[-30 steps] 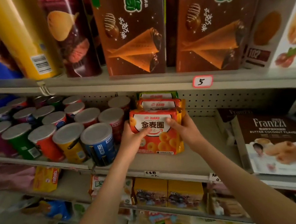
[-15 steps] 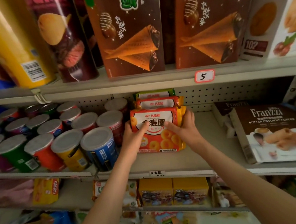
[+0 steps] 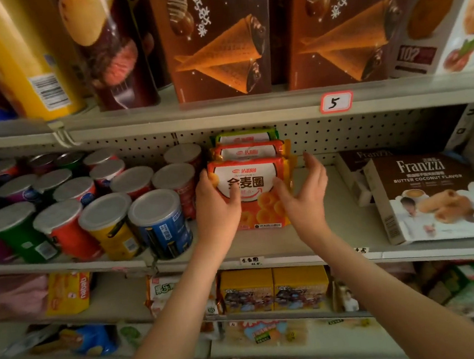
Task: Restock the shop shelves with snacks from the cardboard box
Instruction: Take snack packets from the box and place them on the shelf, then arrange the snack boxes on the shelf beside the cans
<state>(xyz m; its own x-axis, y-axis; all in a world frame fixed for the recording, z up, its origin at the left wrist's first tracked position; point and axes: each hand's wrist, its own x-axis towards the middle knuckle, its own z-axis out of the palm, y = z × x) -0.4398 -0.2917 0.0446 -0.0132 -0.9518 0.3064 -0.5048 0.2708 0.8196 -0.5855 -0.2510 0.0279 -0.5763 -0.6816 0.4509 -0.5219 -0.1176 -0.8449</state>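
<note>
Seen from the head, the left hand (image 3: 218, 210) grips the orange snack pack (image 3: 254, 177), with its thumb on the face and its fingers curled behind the left edge. The pack stands upright on the middle shelf (image 3: 265, 246), between both hands. The right hand (image 3: 304, 199) is slack, its fingers (image 3: 314, 169) straight just beside the pack's right edge. Two more packs (image 3: 246, 151) stand beyond the fingertips, and snack cans (image 3: 158, 221) stand left of the left fingers.
</note>
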